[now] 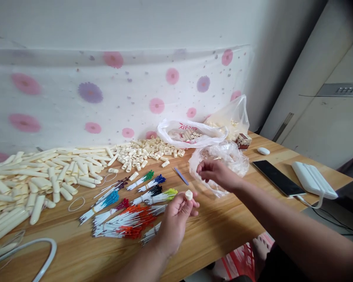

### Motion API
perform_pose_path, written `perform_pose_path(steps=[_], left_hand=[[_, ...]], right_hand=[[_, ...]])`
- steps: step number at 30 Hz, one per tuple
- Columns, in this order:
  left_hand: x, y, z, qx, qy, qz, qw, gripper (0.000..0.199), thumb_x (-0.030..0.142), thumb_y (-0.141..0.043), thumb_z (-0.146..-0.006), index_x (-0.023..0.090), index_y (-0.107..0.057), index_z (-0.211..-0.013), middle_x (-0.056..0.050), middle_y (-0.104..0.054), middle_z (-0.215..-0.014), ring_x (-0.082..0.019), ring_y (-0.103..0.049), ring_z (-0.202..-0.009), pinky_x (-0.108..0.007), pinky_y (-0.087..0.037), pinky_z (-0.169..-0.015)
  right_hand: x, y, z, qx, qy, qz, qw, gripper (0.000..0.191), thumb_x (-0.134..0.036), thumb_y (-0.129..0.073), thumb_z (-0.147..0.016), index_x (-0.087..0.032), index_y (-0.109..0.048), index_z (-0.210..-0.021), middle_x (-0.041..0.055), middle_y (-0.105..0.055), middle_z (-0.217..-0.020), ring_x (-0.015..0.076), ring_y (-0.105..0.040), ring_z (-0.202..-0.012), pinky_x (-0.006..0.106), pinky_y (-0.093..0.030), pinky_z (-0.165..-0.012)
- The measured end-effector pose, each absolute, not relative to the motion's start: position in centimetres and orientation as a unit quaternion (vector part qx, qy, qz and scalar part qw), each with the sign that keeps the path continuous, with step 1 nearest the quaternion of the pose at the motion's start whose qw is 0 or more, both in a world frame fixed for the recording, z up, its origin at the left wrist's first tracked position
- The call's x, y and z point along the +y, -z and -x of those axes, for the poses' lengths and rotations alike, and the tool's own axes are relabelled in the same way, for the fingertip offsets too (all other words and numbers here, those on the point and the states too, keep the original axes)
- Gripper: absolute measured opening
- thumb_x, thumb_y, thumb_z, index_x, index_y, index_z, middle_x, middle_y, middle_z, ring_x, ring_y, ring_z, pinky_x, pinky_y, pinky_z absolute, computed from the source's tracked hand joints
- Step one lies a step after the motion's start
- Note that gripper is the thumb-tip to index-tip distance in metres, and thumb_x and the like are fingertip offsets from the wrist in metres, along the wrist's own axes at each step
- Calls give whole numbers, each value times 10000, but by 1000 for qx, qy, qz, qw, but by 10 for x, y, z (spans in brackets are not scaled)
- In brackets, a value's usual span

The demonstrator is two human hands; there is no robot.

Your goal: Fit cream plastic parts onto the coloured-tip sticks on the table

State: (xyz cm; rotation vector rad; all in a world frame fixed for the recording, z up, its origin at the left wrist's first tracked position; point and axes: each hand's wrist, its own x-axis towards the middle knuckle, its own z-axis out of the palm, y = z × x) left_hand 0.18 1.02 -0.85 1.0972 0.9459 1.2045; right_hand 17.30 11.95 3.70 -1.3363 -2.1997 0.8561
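My left hand (179, 213) is closed around a small cream plastic tube (188, 194), its round end pointing up between thumb and forefinger. My right hand (213, 172) hovers over the near edge of a crumpled clear plastic bag (235, 160), fingers curled in toward the thumb. Whether anything is pinched there I cannot make out. Just left of my left hand lie bundles of thin white sticks with coloured tips, among them an orange-tipped bundle (135, 221) and a yellow-green-tipped bundle (167, 196). A slim blue-purple strip (181, 176) rests between the bundles and the bag.
Long cream tubes (61, 172) are heaped at the left, with short slotted cream pieces (144, 152) beside them. Behind stands an open white bag (167, 131) of cream parts. A phone (278, 178) on a cable and a white power bank (313, 180) lie at the right.
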Motion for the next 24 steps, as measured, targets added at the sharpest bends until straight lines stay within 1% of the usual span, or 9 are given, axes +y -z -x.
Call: perform_pose_path(steps=[2,4,7,9,13,15,18,21,24], left_hand=[[11,7,-2,376,-552,-433,606,321,468,-602,-801,152,-587,-859,-73,-567,-1004,-181,-535,-938,-322,-480,-811],[12,6,-3,345,-569,-399,631,331,471,-651,-758,148,-586,-789,-52,-568,-897,-176,-535,-897,-331,-471,-813],[14,3,-2,319,-586,-378,642,371,481,-698,-703,129,-580,-710,-35,-557,-756,-151,-534,-771,-307,-449,-759],[14,-1,1,322,-587,-392,630,392,491,-697,-695,116,-582,-680,-35,-551,-703,-137,-525,-708,-288,-431,-726],[7,-12,12,364,-532,-429,634,401,497,-678,-708,107,-588,-711,-43,-572,-705,-121,-532,-642,-279,-434,-690],[-1,-15,20,372,-498,-459,635,408,503,-667,-717,103,-586,-719,-44,-573,-709,-119,-539,-639,-277,-443,-686],[-15,-14,36,378,-469,-518,607,391,486,-628,-761,98,-592,-722,-46,-566,-704,-127,-540,-668,-266,-441,-685],[-29,-11,51,426,-449,-581,529,328,423,-579,-817,104,-612,-744,-40,-563,-709,-123,-514,-670,-242,-407,-652],[-41,-8,62,486,-442,-637,402,280,362,-544,-850,121,-630,-735,-22,-539,-678,-121,-478,-656,-234,-365,-627]], right_hand=[[96,-36,-161,-755,-463,373,275,129,-286,-569,-810,-162,-555,-839,4,-630,-748,115,-591,-683,237,-466,-632],[80,-33,-151,-697,-569,309,309,182,-326,-621,-777,-164,-541,-789,-9,-609,-683,108,-565,-629,245,-451,-606],[71,-32,-142,-669,-603,309,305,234,-360,-666,-747,-167,-534,-759,-24,-585,-629,110,-553,-588,250,-443,-583],[71,-35,-139,-681,-591,312,301,246,-380,-660,-756,-166,-539,-764,-18,-578,-648,122,-564,-616,260,-455,-601],[67,-49,-140,-760,-455,296,358,222,-365,-574,-843,-180,-586,-967,35,-594,-855,141,-568,-789,274,-468,-706],[62,-58,-141,-825,-391,239,331,173,-319,-550,-872,-189,-615,-967,48,-602,-885,145,-569,-824,272,-462,-729],[55,-65,-137,-883,-358,162,257,111,-258,-555,-879,-192,-642,-896,46,-620,-834,141,-581,-797,262,-461,-706],[50,-60,-129,-890,-363,138,238,88,-244,-549,-882,-200,-620,-910,49,-628,-870,142,-592,-817,266,-473,-716],[42,-48,-116,-908,-317,140,234,77,-224,-510,-897,-200,-580,-877,47,-613,-876,139,-584,-808,266,-471,-700]])
